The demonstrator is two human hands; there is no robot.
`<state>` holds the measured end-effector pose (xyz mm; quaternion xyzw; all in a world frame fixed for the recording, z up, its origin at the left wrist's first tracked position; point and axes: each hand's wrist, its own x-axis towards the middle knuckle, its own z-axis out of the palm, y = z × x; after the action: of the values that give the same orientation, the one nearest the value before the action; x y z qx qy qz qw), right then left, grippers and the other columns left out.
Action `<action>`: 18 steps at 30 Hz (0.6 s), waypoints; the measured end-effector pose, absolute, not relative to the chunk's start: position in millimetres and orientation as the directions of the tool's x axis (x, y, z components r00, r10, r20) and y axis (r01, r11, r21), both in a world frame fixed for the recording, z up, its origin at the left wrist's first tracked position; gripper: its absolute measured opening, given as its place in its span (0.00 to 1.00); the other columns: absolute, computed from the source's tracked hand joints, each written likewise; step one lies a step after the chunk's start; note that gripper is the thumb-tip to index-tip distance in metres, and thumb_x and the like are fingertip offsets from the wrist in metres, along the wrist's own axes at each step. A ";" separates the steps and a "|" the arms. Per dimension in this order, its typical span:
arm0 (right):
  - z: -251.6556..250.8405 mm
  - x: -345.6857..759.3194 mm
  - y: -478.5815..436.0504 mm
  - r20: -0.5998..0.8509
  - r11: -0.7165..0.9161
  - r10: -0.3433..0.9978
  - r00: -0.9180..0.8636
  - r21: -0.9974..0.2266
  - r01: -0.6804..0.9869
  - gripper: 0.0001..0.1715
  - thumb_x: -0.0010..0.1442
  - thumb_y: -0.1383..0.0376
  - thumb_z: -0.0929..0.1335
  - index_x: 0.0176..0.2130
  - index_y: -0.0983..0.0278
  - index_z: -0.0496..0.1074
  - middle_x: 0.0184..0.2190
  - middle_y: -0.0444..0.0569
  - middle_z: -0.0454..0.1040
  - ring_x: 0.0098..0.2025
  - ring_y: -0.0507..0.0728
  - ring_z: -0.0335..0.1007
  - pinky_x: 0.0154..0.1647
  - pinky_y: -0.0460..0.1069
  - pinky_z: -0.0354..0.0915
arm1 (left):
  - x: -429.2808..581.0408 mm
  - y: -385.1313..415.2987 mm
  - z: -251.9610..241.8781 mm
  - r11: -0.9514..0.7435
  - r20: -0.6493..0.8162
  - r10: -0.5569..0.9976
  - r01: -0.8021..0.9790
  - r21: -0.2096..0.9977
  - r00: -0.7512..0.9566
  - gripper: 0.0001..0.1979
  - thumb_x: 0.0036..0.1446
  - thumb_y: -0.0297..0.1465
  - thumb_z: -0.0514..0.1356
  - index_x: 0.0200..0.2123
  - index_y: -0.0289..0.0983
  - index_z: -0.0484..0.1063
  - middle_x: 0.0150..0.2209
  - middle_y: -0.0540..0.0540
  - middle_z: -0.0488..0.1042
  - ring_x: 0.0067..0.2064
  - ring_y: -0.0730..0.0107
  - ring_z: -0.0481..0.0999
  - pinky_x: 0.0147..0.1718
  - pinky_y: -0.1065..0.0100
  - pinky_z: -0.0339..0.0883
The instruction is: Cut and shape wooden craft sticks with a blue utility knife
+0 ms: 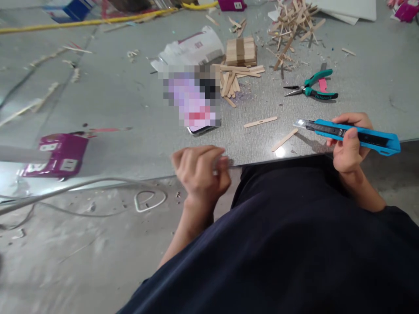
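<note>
My right hand [350, 146] is closed around a blue utility knife [356, 135], its blade pointing left over the table. Just under the blade tip lies a single wooden craft stick [284, 140]. A second craft stick [260, 122], with a small dark mark or slot at its middle, rests further left. At the table's front edge, my left hand [203, 172] has its fingers curled in, and I see nothing held in them. Nearest to that hand is a phone [196, 104], its screen pixelated.
Green-handled pliers [309, 89] lie beyond the knife. Loose craft sticks [231, 83], a banded stack of sticks [241, 51] and a plastic wrapper [193, 48] sit behind the phone. Further back is a pile of joined sticks [294, 22]. A purple packet [60, 155] stands left, above a hanging cable [98, 181].
</note>
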<state>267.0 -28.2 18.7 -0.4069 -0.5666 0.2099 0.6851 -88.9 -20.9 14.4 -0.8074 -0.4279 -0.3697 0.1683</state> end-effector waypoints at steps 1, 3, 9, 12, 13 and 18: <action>21.1 264.0 -26.6 0.629 0.609 0.703 0.332 -0.773 0.176 0.21 0.74 0.42 0.68 0.48 0.52 0.81 0.38 0.47 0.75 0.23 0.52 0.68 0.19 0.55 0.61 | -73.6 -18.5 14.1 -0.646 0.768 0.497 0.763 0.017 0.404 0.09 0.73 0.33 0.61 0.54 0.43 0.74 0.44 0.44 0.84 0.43 0.59 0.83 0.46 0.48 0.73; 27.1 258.4 -20.6 0.659 0.652 0.617 0.430 -0.734 0.189 0.25 0.76 0.43 0.65 0.43 0.54 0.83 0.37 0.47 0.76 0.21 0.52 0.66 0.17 0.54 0.58 | -43.4 -12.7 10.6 -0.771 0.750 0.419 0.637 -0.004 0.512 0.12 0.73 0.39 0.64 0.55 0.42 0.75 0.45 0.43 0.86 0.44 0.57 0.85 0.46 0.51 0.72; 65.5 240.7 5.7 0.776 0.825 0.289 0.561 -0.499 0.265 0.52 0.81 0.40 0.44 0.23 0.61 0.70 0.21 0.45 0.60 0.25 0.50 0.66 0.28 0.49 0.61 | 12.1 0.6 -2.9 -0.741 0.891 0.165 0.649 -0.172 0.423 0.23 0.69 0.53 0.69 0.47 0.38 0.80 0.39 0.45 0.87 0.37 0.63 0.84 0.32 0.60 0.64; 84.4 229.1 7.9 0.754 0.833 0.479 0.450 -0.552 0.038 0.42 0.79 0.35 0.53 0.26 0.60 0.61 0.26 0.42 0.62 0.24 0.49 0.71 0.25 0.47 0.65 | 16.0 1.1 1.2 -0.748 0.851 0.150 0.621 -0.235 0.504 0.17 0.69 0.46 0.72 0.47 0.38 0.81 0.41 0.46 0.88 0.39 0.64 0.84 0.32 0.61 0.66; 88.0 225.3 6.7 0.760 0.827 0.536 0.368 -0.560 -0.048 0.39 0.79 0.37 0.56 0.27 0.59 0.58 0.24 0.40 0.59 0.20 0.48 0.66 0.23 0.47 0.64 | 16.0 0.8 3.3 -0.752 0.822 0.138 0.598 -0.276 0.552 0.13 0.69 0.41 0.72 0.47 0.39 0.81 0.43 0.48 0.88 0.39 0.65 0.84 0.32 0.62 0.65; 84.5 211.5 -3.0 0.837 0.792 0.547 0.021 -0.509 -0.339 0.31 0.78 0.49 0.64 0.27 0.58 0.53 0.16 0.34 0.48 0.13 0.46 0.41 0.18 0.48 0.49 | 17.7 -0.3 6.6 -0.721 0.799 0.153 0.618 -0.312 0.582 0.04 0.70 0.27 0.68 0.46 0.41 0.82 0.45 0.51 0.89 0.40 0.67 0.84 0.32 0.61 0.64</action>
<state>211.5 -3.0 84.5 -0.0830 -0.6261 0.3120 0.7098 17.7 -0.3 6.6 -0.8393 -0.2298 -0.3953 0.2941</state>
